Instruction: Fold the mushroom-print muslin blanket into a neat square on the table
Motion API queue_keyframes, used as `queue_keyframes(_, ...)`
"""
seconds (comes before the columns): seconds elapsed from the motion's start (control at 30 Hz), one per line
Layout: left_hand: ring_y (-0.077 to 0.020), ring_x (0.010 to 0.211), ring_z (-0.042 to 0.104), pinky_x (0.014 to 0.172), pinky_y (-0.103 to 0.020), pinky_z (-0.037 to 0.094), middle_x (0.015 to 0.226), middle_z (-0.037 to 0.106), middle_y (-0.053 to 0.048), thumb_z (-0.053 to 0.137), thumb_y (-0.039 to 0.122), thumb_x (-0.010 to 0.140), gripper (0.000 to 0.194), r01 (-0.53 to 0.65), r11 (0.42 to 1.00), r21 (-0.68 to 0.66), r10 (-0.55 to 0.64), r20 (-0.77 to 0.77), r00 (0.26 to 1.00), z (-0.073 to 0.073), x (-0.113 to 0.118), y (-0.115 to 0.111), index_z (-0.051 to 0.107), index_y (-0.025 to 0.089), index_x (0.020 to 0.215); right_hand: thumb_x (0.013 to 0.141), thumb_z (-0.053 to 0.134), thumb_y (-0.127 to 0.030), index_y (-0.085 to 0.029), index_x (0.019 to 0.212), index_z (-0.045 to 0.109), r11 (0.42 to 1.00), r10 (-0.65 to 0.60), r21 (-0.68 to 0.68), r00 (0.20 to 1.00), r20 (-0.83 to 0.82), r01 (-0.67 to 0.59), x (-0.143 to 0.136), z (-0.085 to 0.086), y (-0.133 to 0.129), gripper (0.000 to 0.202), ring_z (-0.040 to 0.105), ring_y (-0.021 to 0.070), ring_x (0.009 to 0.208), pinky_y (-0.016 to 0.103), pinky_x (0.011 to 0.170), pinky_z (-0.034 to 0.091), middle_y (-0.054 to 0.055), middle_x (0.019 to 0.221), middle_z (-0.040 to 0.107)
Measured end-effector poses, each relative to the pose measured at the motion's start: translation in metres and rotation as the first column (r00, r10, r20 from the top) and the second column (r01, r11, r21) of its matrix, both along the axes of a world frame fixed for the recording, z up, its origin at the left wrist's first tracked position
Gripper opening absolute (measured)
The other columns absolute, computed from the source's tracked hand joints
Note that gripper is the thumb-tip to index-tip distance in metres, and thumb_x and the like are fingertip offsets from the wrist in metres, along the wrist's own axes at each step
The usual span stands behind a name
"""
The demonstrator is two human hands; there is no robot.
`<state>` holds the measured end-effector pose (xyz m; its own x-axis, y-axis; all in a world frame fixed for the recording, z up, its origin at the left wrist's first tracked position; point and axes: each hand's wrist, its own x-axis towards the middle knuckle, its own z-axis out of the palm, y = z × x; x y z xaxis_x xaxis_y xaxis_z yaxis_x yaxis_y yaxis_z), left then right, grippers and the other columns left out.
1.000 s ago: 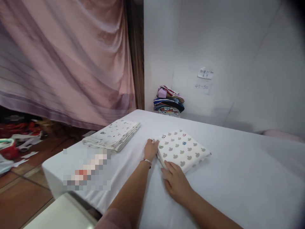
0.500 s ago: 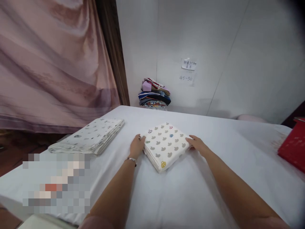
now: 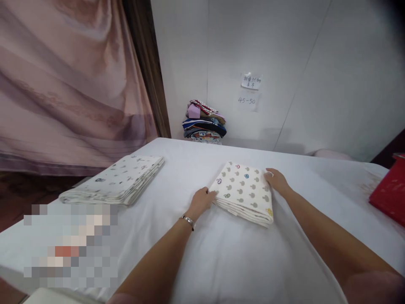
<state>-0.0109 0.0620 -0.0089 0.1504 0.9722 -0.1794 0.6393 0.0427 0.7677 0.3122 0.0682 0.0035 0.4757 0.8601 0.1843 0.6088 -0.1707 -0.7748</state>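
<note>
The left hand pinches the near left corner of a folded cloth; the right hand touches its far right corner, fingers bent, their grip unclear. The cloth lies on the white-covered table, cream with gray mushroom shapes and a few colored ones, its layered edges facing the person. Well to the left sits a folded stack with small dark prints. Beyond the table are piled fabrics; a red object is at right.

Lower paper on the wall reads "45-50"; upper note bears blurred handwritten characters
</note>
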Motion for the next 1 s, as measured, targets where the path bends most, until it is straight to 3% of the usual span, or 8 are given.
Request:
queue_keyframes(0.13, -0.0128, 0.046, 0.053, 0.045, -0.023, 0.034, 0.053, 0.054, 0.002, 0.046, 0.044, 0.08, 0.029, 0.011, 1.0, 0.006, -0.011, 0.01, 1.0, -0.002, -0.007, 0.002, 0.045, 0.02, 0.063, 0.076, 0.054, -0.031, -0.022, 0.102, 0.064, 0.97, 0.238, 0.022, 0.964, 0.117, -0.243, -0.048, 0.004, -0.045, 0.03, 0.051, 0.0269, 0.112, 0.045, 0.095, 0.041, 0.007, 0.122, 0.057)
queue_keyframes(0.23, -0.0144, 0.054, 0.055, 0.049, -0.024, 0.036, 0.06, 0.057, 0.0, 0.044, 0.052, 0.081, 0.037, 0.012, 0.995, 0.102, -0.006, -0.058, 0.998, -0.005, -0.008, 0.002, 0.048, 0.02, 0.063, 0.082, 0.05, -0.037, -0.025, 0.107, 0.063, 0.852, 0.518, -0.052, 0.825, 0.225, -0.521, -0.08, 0.002, -0.083, 0.031, 0.053, 0.025, 0.11, 0.041, 0.092, 0.044, 0.005, 0.118, 0.06)
queue_keyframes(0.3, -0.0158, 0.065, 0.057, 0.055, -0.025, 0.039, 0.072, 0.061, -0.001, 0.045, 0.053, 0.081, 0.036, -0.009, 0.974, 0.227, 0.029, -0.085, 0.996, -0.006, -0.008, 0.001, 0.055, 0.02, 0.071, 0.086, 0.046, -0.037, -0.027, 0.112, 0.061, 0.79, 0.603, -0.094, 0.741, 0.296, -0.605, -0.092, -0.001, -0.102, 0.031, 0.052, 0.0238, 0.11, 0.04, 0.091, 0.044, 0.005, 0.12, 0.058)
queue_keyframes(0.43, -0.0155, 0.086, 0.057, 0.071, -0.027, 0.044, 0.102, 0.06, -0.003, 0.05, 0.039, 0.084, 0.026, 0.045, 0.849, 0.526, -0.019, -0.056, 0.998, -0.004, -0.009, 0.0, 0.06, 0.023, 0.103, 0.089, 0.043, -0.033, -0.026, 0.108, 0.061, 0.831, 0.534, -0.084, 0.746, 0.398, -0.55, -0.099, -0.005, -0.115, 0.027, 0.051, 0.0212, 0.109, 0.038, 0.091, 0.043, 0.004, 0.116, 0.059)
queue_keyframes(0.53, -0.0172, 0.104, 0.051, 0.086, -0.031, 0.042, 0.112, 0.058, -0.003, 0.051, 0.031, 0.085, 0.024, 0.254, 0.667, 0.7, -0.215, -0.145, 0.966, -0.002, -0.009, -0.002, 0.062, 0.026, 0.106, 0.09, 0.041, -0.031, -0.026, 0.103, 0.062, 0.843, 0.502, -0.099, 0.707, 0.499, -0.528, -0.101, -0.003, -0.112, 0.026, 0.053, 0.0206, 0.1, 0.037, 0.086, 0.044, 0.004, 0.105, 0.061)
queue_keyframes(0.63, -0.0188, 0.114, 0.045, 0.096, -0.035, 0.035, 0.114, 0.058, -0.002, 0.055, 0.03, 0.084, 0.02, 0.444, 0.522, 0.729, -0.367, -0.277, 0.888, -0.002, -0.009, -0.004, 0.065, 0.027, 0.101, 0.089, 0.044, -0.03, -0.024, 0.104, 0.062, 0.84, 0.497, -0.137, 0.642, 0.584, -0.525, -0.106, -0.001, -0.109, 0.024, 0.054, 0.0202, 0.091, 0.035, 0.08, 0.044, 0.005, 0.098, 0.061)
queue_keyframes(0.77, -0.0175, 0.107, 0.049, 0.095, -0.037, 0.033, 0.105, 0.061, -0.002, 0.053, 0.026, 0.085, 0.021, 0.558, 0.497, 0.664, -0.438, -0.363, 0.822, 0.0, -0.008, -0.006, 0.065, 0.028, 0.102, 0.09, 0.043, -0.026, -0.022, 0.101, 0.064, 0.849, 0.478, -0.149, 0.619, 0.623, -0.506, -0.111, -0.002, -0.108, 0.024, 0.054, 0.0188, 0.084, 0.033, 0.076, 0.043, 0.006, 0.092, 0.06)
queue_keyframes(1.0, -0.0167, 0.1, 0.052, 0.096, -0.036, 0.03, 0.102, 0.062, -0.003, 0.053, 0.025, 0.085, 0.022, 0.591, 0.504, 0.63, -0.453, -0.39, 0.802, 0.003, -0.009, -0.007, 0.063, 0.027, 0.105, 0.092, 0.038, -0.025, -0.022, 0.098, 0.065, 0.866, 0.45, -0.138, 0.631, 0.632, -0.48, -0.111, -0.006, -0.106, 0.028, 0.053, 0.0178, 0.08, 0.031, 0.069, 0.042, 0.005, 0.087, 0.06)
